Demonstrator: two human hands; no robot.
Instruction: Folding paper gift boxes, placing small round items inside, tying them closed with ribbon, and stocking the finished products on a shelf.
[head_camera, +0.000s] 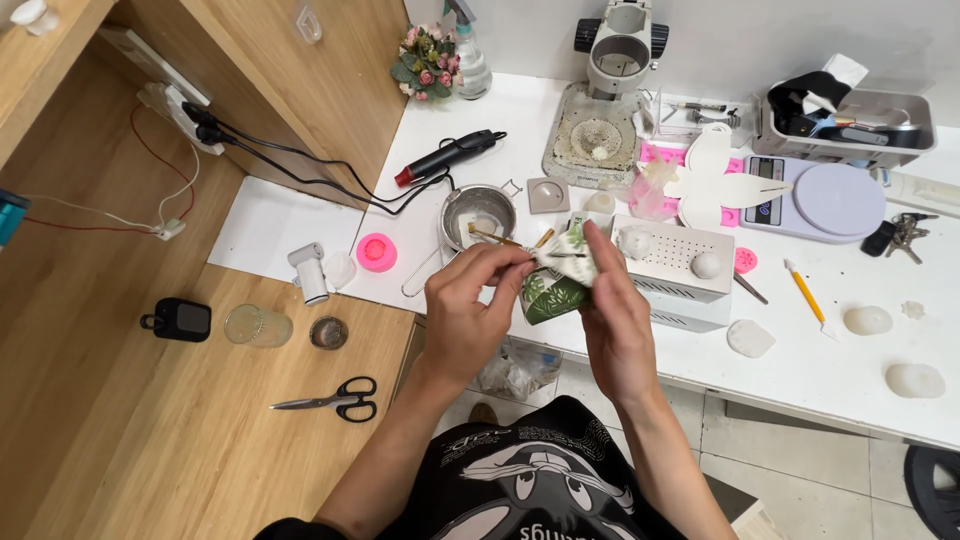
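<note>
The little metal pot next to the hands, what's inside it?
The metal pot has something pale and whitish in it, and a thin stick leans over its rim. The near wall hides the bottom, so how full it is cannot be seen.

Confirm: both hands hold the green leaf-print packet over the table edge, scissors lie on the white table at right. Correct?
Not quite. The head view shows the scissors on the wooden desk at left, not the white table. The rest stands: left hand and right hand hold the green leaf-print packet.
</note>
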